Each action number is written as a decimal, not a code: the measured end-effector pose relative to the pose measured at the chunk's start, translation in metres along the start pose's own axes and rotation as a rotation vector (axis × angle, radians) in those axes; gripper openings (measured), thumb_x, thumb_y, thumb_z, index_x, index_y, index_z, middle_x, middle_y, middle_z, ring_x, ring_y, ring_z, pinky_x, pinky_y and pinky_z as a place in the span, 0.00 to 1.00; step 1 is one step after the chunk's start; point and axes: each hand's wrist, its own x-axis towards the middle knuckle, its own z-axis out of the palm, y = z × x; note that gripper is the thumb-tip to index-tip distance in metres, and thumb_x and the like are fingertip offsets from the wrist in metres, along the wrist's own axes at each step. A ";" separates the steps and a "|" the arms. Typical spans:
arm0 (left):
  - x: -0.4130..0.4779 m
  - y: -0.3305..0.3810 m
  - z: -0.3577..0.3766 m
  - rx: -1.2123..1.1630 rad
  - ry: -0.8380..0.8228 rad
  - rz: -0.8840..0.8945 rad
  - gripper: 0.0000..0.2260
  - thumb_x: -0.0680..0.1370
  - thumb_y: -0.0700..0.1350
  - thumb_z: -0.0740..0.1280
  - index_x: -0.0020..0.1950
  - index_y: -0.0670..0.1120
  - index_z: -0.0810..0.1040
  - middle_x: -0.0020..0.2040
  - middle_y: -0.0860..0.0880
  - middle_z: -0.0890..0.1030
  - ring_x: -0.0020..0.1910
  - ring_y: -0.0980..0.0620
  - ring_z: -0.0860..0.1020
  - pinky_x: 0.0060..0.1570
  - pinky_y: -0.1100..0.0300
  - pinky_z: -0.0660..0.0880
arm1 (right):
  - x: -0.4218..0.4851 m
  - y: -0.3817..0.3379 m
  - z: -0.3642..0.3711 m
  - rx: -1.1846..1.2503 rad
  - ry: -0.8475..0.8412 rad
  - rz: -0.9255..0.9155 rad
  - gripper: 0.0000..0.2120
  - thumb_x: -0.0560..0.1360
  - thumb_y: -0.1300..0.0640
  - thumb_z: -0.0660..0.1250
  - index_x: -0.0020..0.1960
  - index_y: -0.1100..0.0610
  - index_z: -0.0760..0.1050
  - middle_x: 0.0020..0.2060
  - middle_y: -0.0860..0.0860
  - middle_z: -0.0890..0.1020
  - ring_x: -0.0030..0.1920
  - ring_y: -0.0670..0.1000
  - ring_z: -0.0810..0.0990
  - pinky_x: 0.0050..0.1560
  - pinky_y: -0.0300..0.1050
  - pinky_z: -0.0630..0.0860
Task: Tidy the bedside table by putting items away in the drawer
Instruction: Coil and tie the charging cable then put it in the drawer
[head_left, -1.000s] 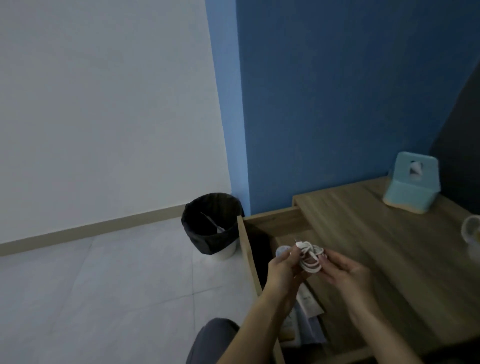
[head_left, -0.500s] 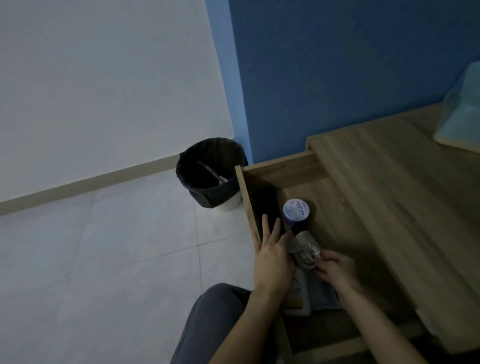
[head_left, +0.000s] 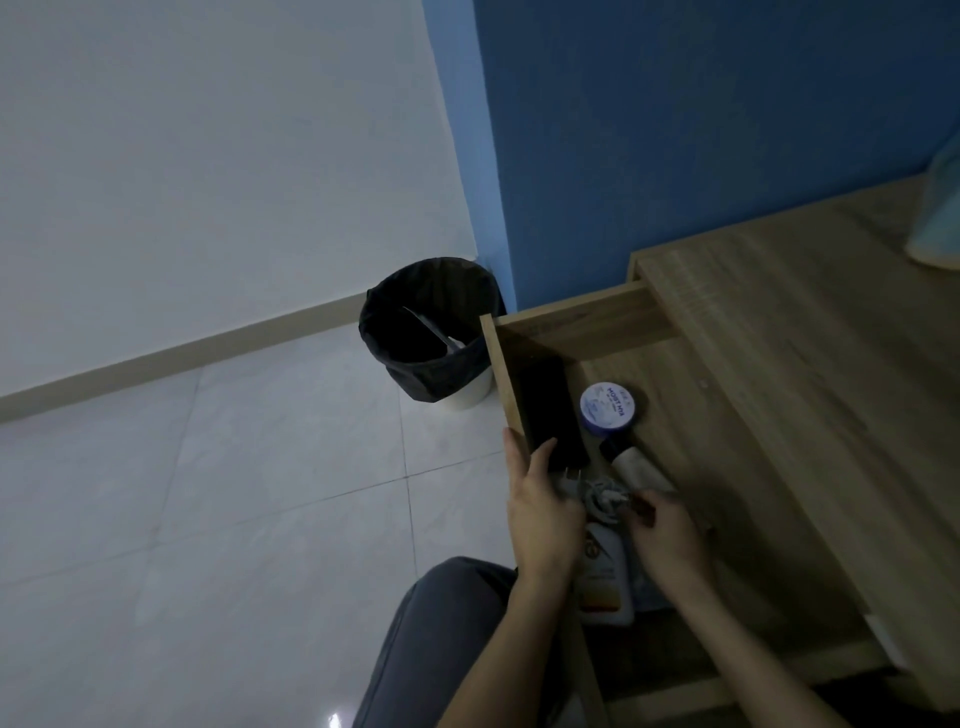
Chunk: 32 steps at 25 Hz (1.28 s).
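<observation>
drawer (head_left: 587, 325): tin (head_left: 608, 405), tube (head_left: 636, 467), cable (head_left: 602, 500) | left hand (head_left: 540, 512) flat, fingers released | right hand (head_left: 667, 535) pinching cable

The pale blue plastic box (head_left: 941, 223) is cut off by the right edge, the coiled white cable (head_left: 602, 500) is half hidden between the left hand (head_left: 543, 514) and the pinching right hand (head_left: 667, 535), and the white orange-labelled bottle (head_left: 608, 582) beneath their wrists is too dim to read.

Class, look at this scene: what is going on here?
A person is tidying things into the open wooden drawer. Their right hand pinches a coiled white cable low inside it, while the left hand rests on the drawer's side wall. A blue-lidded tin already lies inside.
</observation>
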 end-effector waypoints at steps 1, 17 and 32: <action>0.001 0.001 0.001 0.000 -0.001 -0.006 0.25 0.75 0.36 0.63 0.71 0.51 0.67 0.79 0.57 0.44 0.75 0.51 0.61 0.69 0.58 0.67 | -0.002 -0.008 -0.006 -0.008 0.023 -0.036 0.08 0.76 0.58 0.61 0.53 0.56 0.76 0.44 0.52 0.78 0.46 0.50 0.77 0.42 0.41 0.70; 0.010 0.047 0.079 -0.375 0.030 -0.055 0.26 0.77 0.64 0.49 0.73 0.56 0.60 0.77 0.52 0.57 0.73 0.50 0.63 0.71 0.48 0.62 | 0.012 0.004 -0.136 0.231 0.365 -0.316 0.09 0.72 0.54 0.62 0.35 0.53 0.77 0.40 0.53 0.80 0.42 0.47 0.77 0.40 0.31 0.70; 0.037 0.115 0.160 -0.779 -0.007 -0.147 0.27 0.79 0.41 0.61 0.75 0.46 0.54 0.76 0.43 0.61 0.74 0.43 0.62 0.74 0.45 0.57 | 0.021 0.023 -0.152 0.741 0.737 -0.025 0.12 0.72 0.49 0.63 0.34 0.54 0.78 0.31 0.50 0.83 0.40 0.57 0.82 0.44 0.46 0.76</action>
